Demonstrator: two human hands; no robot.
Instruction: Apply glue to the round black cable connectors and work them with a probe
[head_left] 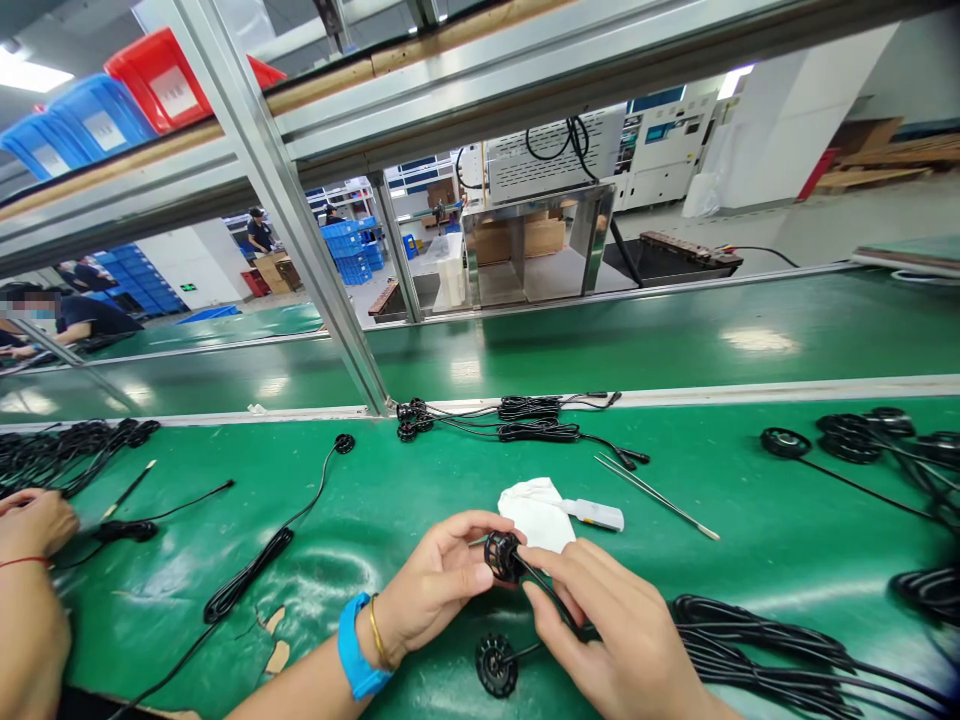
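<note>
Between the fingers and thumb of my left hand point(442, 575) is a small black round cable head point(501, 556), held above the green mat. My right hand point(611, 625) closes around the black cable point(551, 592) just behind that head, its index fingertip touching where the cable joins. Another black round head point(496, 664) lies on the mat below my hands. Beyond them lie a white cloth point(536, 508) and a small white tube point(596, 514). To the right, bundled black cables point(757, 640) run beside my right hand.
Tweezers point(660, 498) lie behind my right hand. Several coiled cables point(536, 418) sit by the mat's back edge, with more at far left and right. A co-worker's hand point(34, 525) is at the left. A metal post point(300, 230) rises behind the mat.
</note>
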